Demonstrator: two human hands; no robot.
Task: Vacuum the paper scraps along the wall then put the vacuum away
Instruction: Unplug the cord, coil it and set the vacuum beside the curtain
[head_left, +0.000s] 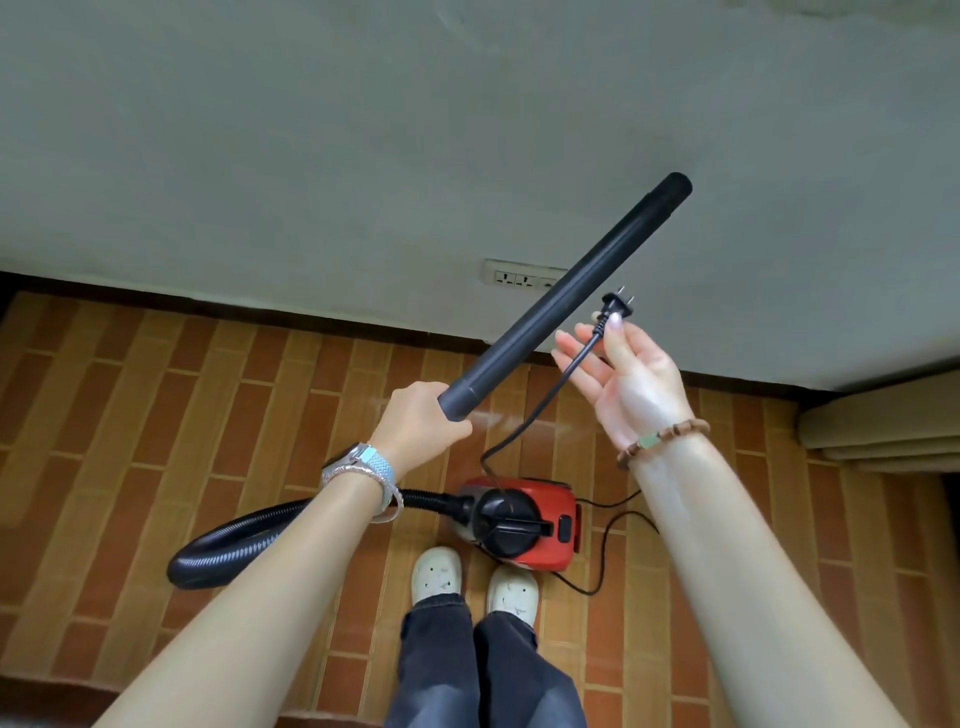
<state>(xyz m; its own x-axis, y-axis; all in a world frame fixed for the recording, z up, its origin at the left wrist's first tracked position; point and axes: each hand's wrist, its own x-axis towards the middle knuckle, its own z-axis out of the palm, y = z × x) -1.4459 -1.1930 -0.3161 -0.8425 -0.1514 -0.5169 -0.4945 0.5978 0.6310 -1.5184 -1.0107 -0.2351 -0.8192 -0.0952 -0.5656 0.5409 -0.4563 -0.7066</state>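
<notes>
**Wand up, plug in hand, vacuum parked at the feet**

The red vacuum (550, 512) sits on the brick-pattern floor (208, 389), just ahead of the person's white shoes (436, 574) and short of the floor's far edge, where it meets the grey wall (363, 156). Its body is shut under a black lid and handle, so whatever is inside stays hidden. A ribbed black hose (218, 556) loops out of its left side across the floor and passes under the left forearm.

The left hand (415, 421), watch (363, 462) on the wrist, is clenched round the lower end of the black wand (566, 291). The wand angles up and to the right, and its open tip shows against the wall.

The right hand (634, 384), beaded bracelet (660, 441) at the wrist, is turned palm up. The thumb pinches the black plug (615, 303) at its neck against the fingers, prongs pointing up. The cord (524, 421) hangs from it, curves down to the vacuum, and more of it trails over the floor on the machine's right.

A white wall outlet (519, 278) sits low on the wall, partly behind the wand.
</notes>
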